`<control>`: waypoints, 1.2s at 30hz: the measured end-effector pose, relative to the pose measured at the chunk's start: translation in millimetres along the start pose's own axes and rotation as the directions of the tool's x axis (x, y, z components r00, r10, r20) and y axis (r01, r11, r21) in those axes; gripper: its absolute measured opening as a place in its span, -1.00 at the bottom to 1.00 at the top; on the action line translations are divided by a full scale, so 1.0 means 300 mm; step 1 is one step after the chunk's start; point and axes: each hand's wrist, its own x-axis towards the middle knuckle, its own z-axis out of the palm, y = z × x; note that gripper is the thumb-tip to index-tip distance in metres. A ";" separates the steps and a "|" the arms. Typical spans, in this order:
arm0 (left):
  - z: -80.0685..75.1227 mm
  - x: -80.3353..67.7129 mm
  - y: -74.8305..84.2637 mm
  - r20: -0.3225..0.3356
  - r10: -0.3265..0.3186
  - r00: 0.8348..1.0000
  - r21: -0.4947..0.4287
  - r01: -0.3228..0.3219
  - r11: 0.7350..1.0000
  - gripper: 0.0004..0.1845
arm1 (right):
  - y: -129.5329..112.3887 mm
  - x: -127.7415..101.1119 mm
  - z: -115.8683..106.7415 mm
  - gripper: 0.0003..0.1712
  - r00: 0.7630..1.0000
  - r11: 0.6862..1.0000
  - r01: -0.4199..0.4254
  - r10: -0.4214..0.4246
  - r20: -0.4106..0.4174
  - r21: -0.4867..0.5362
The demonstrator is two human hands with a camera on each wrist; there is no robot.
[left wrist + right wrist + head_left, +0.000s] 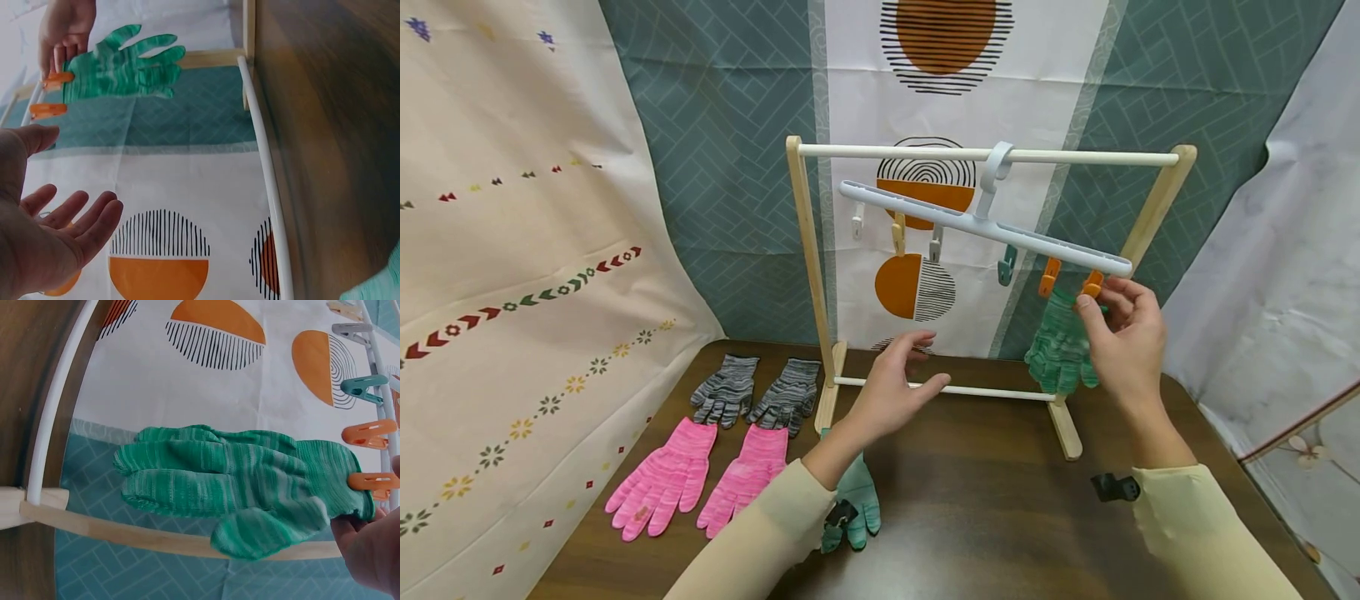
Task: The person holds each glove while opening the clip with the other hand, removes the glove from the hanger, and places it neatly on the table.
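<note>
My right hand (1129, 342) pinches an orange clip (1092, 285) at the low right end of a pale blue hanger (925, 210). From the clips a green striped glove (1060, 346) hangs by its cuff, fingers down. A second orange clip (369, 432) sits just beside the first. In the right wrist view, fingertips reach behind the cuff, partly hidden. My left hand (895, 383) is held in the air before the rack, fingers apart, holding nothing. Below the left forearm lies another green glove (859, 500), partly covered.
The hanger tilts down to the right from the white top bar (880, 152) of a wooden rack (808, 250). White, yellow, grey and teal clips (1007, 265) dangle from it. Two pink gloves (670, 475) and two grey gloves (726, 390) lie on the brown table (970, 517).
</note>
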 end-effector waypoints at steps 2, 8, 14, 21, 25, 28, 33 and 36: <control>0.015 0.011 0.006 0.009 0.001 1.000 -0.009 -0.001 1.000 -0.32 | 0.001 -0.002 0.001 -0.52 1.000 1.000 0.007 -0.007 -0.001 0.024; 0.068 0.049 0.028 0.040 0.004 0.999 -0.037 -0.002 0.999 -0.32 | -0.010 -0.018 -0.001 -0.60 1.000 0.998 0.008 -0.010 0.022 0.061; 0.128 0.096 0.056 0.082 0.016 0.997 -0.085 -0.009 0.996 -0.32 | -0.026 -0.046 -0.004 -0.61 0.999 0.995 -0.007 0.002 0.049 0.104; 0.200 0.158 0.092 0.162 0.007 0.987 -0.205 0.026 0.978 -0.30 | -0.047 -0.067 -0.007 -0.59 0.997 0.979 -0.041 0.025 0.079 0.201; 0.231 0.189 0.110 0.205 0.017 0.979 -0.266 0.039 0.963 -0.29 | -0.056 -0.076 -0.004 -0.59 0.993 0.959 -0.086 0.060 0.104 0.269; 0.250 0.208 0.111 0.228 0.031 0.973 -0.305 0.041 0.952 -0.31 | -0.063 -0.080 -0.001 -0.59 0.990 0.944 -0.112 0.077 0.122 0.311; 0.275 0.225 0.118 0.264 0.033 0.964 -0.368 0.070 0.927 -0.36 | -0.069 -0.079 0.002 -0.61 0.987 0.911 -0.130 0.079 0.143 0.392; 0.286 0.224 0.123 0.291 0.027 0.956 -0.407 0.099 0.908 -0.39 | -0.072 -0.078 0.001 -0.62 0.985 0.898 -0.141 0.084 0.152 0.417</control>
